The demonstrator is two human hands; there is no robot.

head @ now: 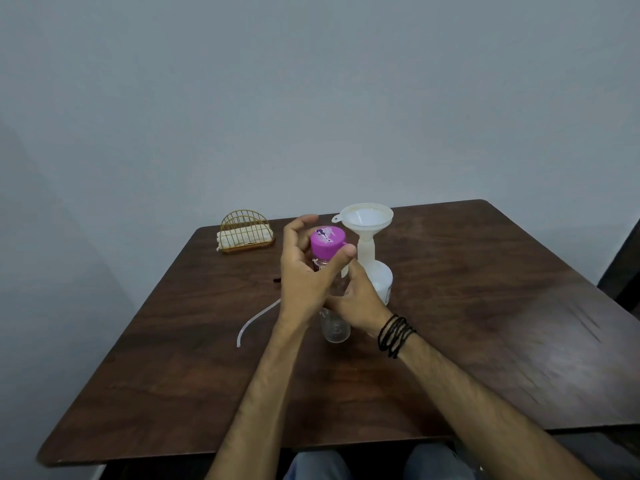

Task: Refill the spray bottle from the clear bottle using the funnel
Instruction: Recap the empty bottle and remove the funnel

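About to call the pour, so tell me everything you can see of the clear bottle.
The clear bottle stands upright on the table, just in front of the spray bottle that carries the funnel. It looks like see-through plastic with a purple cap, on and printed on top. The right hand grips its body; the left hand curls around the cap. Liquid level unclear.

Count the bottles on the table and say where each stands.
2. The clear bottle with a purple cap stands mid-table, gripped by the right hand. The spray bottle stands just behind it, funnel in its neck.
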